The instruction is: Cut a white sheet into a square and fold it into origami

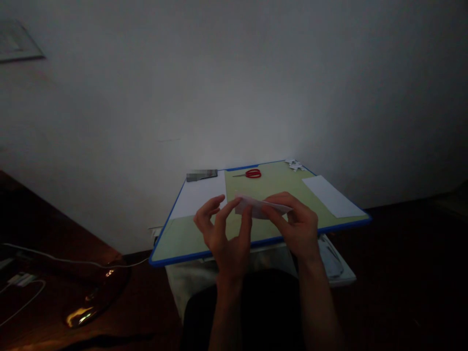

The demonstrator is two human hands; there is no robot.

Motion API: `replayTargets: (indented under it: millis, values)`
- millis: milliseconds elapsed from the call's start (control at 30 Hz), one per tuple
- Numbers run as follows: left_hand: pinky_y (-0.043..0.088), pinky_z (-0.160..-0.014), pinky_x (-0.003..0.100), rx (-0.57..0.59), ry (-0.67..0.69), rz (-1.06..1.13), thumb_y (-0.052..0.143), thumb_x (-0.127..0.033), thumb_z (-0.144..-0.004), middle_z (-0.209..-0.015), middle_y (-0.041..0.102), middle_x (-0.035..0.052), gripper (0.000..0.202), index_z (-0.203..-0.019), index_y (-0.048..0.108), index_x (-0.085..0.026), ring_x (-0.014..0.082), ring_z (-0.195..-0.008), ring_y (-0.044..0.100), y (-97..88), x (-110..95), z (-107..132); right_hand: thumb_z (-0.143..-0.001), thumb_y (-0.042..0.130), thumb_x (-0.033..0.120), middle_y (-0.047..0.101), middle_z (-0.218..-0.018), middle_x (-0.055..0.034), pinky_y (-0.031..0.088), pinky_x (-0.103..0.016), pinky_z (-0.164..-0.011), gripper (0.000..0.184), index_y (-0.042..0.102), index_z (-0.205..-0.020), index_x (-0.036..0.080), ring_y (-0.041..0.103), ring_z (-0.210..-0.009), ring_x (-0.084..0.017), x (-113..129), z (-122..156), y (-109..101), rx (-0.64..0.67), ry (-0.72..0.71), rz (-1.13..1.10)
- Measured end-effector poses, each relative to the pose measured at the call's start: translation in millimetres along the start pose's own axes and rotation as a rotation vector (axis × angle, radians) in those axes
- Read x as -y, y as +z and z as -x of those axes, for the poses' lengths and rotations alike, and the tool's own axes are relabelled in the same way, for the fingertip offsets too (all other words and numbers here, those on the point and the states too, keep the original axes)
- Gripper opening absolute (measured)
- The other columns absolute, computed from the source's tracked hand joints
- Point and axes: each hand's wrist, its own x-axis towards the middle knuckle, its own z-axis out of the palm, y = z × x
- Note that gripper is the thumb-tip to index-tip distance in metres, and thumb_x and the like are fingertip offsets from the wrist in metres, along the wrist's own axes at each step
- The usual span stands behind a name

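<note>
Head: left hand and right hand pinch folded paper above board.

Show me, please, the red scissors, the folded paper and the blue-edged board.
red scissors (253, 173), head view, on the handles.
folded paper (258, 204), head view, on its middle.
blue-edged board (183, 259), head view, on its front rim.

CAM I run one view, head-worn | AIM forward and down, facing a pale wall | RANGE close: left hand, right hand and folded paper sit low centre, blue-edged board just beyond | FRAME wall fills the upper half, both sides lie dark
</note>
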Motion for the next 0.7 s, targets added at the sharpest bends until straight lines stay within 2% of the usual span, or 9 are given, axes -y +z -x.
replayTargets:
  millis: [67, 133, 267, 467, 700]
  values:
    - [0.057, -0.094, 0.039, 0.070, -0.025, 0.137, 0.080, -0.015, -0.089, -0.120, 0.067, 0.0068, 0.034, -0.121, 0.074, -0.026, 0.0231, -0.112, 0.064, 2.2, 2, 2, -0.093, 0.077, 0.015, 0.075, -0.094, 0.0015, 0.053, -0.030, -0.079, 0.014, 0.077, -0.098, 0.028, 0.069, -0.089, -0.016, 2, -1, 1, 0.018, -0.040, -0.012]
    - [0.059, -0.091, 0.037, 0.149, -0.085, 0.306, 0.077, -0.016, -0.093, -0.124, 0.069, 0.0071, 0.039, -0.130, 0.071, -0.028, 0.0226, -0.113, 0.067, 5.0, 4, 4, -0.092, 0.077, 0.012, 0.075, -0.096, 0.0011, 0.054, -0.031, -0.079, 0.018, 0.078, -0.101, 0.028, 0.070, -0.090, -0.016, 5, -2, 3, 0.038, -0.069, -0.021]
    - [0.060, -0.101, 0.042, 0.237, -0.226, 0.515, 0.075, -0.025, -0.095, -0.136, 0.070, 0.0098, 0.040, -0.135, 0.071, -0.029, 0.0271, -0.123, 0.068, 9.1, 10, 11, -0.091, 0.078, 0.008, 0.076, -0.098, 0.0002, 0.056, -0.035, -0.082, 0.025, 0.079, -0.104, 0.030, 0.071, -0.093, -0.019, 6, -1, 5, 0.068, -0.101, -0.034]
    - [0.054, -0.113, 0.045, 0.351, -0.310, 0.565, 0.069, -0.027, -0.100, -0.137, 0.074, 0.0085, 0.035, -0.135, 0.072, -0.028, 0.0282, -0.126, 0.071, 8.6, 12, 17, -0.091, 0.077, 0.005, 0.077, -0.101, -0.0001, 0.055, -0.039, -0.085, 0.035, 0.080, -0.111, 0.034, 0.069, -0.097, -0.021, 3, -2, 5, 0.100, -0.164, -0.017]
    - [0.054, -0.113, 0.041, 0.346, -0.300, 0.564, 0.065, -0.024, -0.103, -0.139, 0.074, 0.0057, 0.036, -0.138, 0.070, -0.031, 0.0257, -0.128, 0.070, 9.7, 10, 18, -0.093, 0.076, 0.011, 0.071, -0.097, -0.0018, 0.053, -0.038, -0.083, 0.028, 0.080, -0.111, 0.032, 0.065, -0.094, -0.021, 8, -3, 7, 0.100, -0.144, 0.077]
